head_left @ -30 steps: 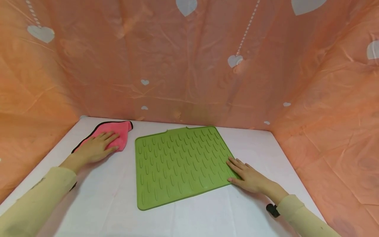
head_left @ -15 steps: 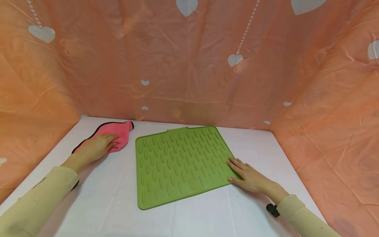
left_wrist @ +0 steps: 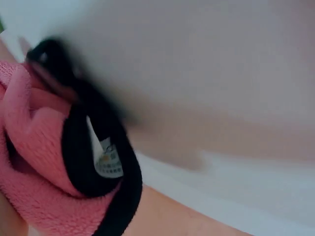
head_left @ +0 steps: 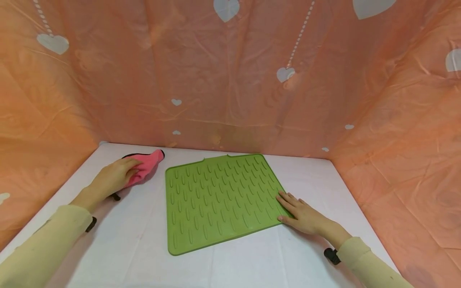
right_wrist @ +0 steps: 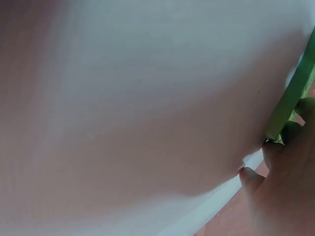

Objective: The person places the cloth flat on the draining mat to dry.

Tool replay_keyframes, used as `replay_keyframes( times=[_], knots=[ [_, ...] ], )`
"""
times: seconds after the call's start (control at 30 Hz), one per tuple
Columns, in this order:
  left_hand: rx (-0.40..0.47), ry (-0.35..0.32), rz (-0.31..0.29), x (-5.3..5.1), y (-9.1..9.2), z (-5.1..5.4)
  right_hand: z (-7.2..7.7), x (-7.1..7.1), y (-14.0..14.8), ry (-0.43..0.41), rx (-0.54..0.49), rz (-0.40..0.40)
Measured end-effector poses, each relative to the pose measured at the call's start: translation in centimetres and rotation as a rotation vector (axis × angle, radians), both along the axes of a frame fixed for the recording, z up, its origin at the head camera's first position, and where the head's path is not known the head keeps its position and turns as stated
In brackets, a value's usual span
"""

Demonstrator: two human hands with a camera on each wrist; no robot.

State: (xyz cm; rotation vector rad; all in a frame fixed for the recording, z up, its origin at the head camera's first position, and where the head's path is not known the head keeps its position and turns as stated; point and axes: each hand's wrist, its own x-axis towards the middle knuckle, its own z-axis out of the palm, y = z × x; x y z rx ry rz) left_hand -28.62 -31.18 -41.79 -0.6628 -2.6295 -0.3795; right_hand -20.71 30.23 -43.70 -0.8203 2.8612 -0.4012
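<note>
At the left of the head view, my left hand (head_left: 114,176) grips a bunched pink cloth (head_left: 145,166) with black edging. Its far corner sticks out past the fingers. The left wrist view shows the fleecy cloth (left_wrist: 44,142) folded up, its black border looped around a white printed label (left_wrist: 109,160). A green ribbed mat (head_left: 219,200) lies flat in the middle. Over the mat's near right corner, my right hand (head_left: 302,214) rests with its fingers spread and straight. In the right wrist view only the mat's edge (right_wrist: 293,96) shows beside the fingers.
The white table surface (head_left: 144,256) runs around the mat. Orange sheeting (head_left: 230,80) with pale hearts walls the back and both sides. A dark band (head_left: 332,256) sits at the right wrist.
My left hand went from lying flat on the spread cloth to gripping it. The cloth is now gathered and partly raised. My right hand and the mat stay put.
</note>
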Motion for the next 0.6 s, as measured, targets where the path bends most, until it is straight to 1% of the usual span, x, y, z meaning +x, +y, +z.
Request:
replay_keyframes(
  times=[0.1, 0.33, 0.5, 0.6],
  knots=[
    [0.034, 0.048, -0.002, 0.1, 0.2, 0.8, 0.1, 0.1, -0.1, -0.004, -0.01, 0.004],
    [0.142, 0.179, -0.041, 0.4, 0.9, 2.9, 0.4, 0.1, -0.2, -0.019, -0.014, 0.011],
    [0.224, 0.279, -0.063, 0.3, 1.7, 4.0, 0.3, 0.1, -0.1, -0.023, -0.022, 0.015],
    [0.281, 0.337, -0.082, 0.2, 2.5, 4.7, 0.2, 0.1, -0.1, -0.026, -0.023, 0.013]
  ],
)
